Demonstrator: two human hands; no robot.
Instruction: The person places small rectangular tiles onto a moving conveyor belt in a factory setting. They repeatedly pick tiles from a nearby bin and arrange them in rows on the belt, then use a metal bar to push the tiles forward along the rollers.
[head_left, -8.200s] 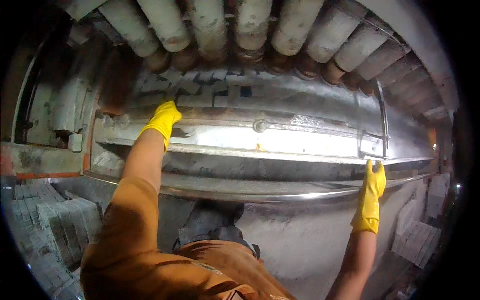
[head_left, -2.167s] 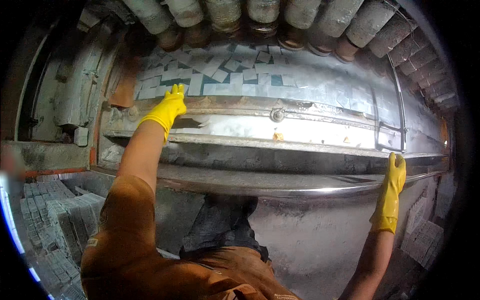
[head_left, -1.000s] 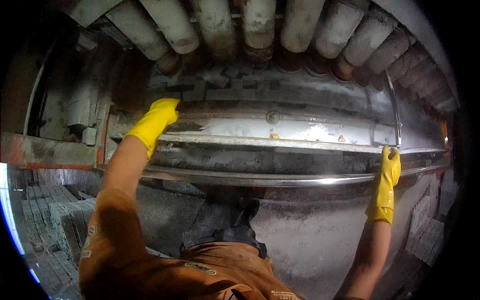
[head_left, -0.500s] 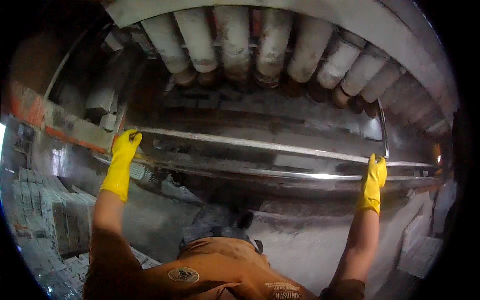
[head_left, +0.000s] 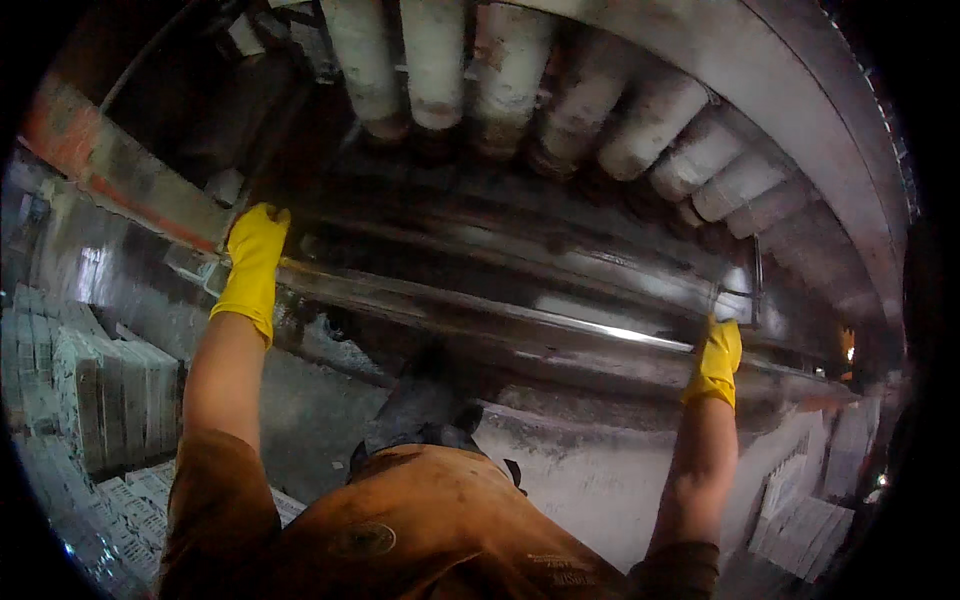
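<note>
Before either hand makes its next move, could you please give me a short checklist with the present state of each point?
1. Gloves on: ok; the left hand and the right hand both wear yellow gloves.
2. Sleeves kept back: ok; the brown sleeves end well short of the hands.
3. Hands apart from the row of grey cylinders: ok; neither touches them.
4. Grip of each hand: cannot tell; what the fingers close on is hidden or too dark.
5. View of the surface under the cylinders: not ok; too dark to make out what lies there.
6. Stacked slabs at the left: ok; they stand beside the left forearm, apart from it.
</note>
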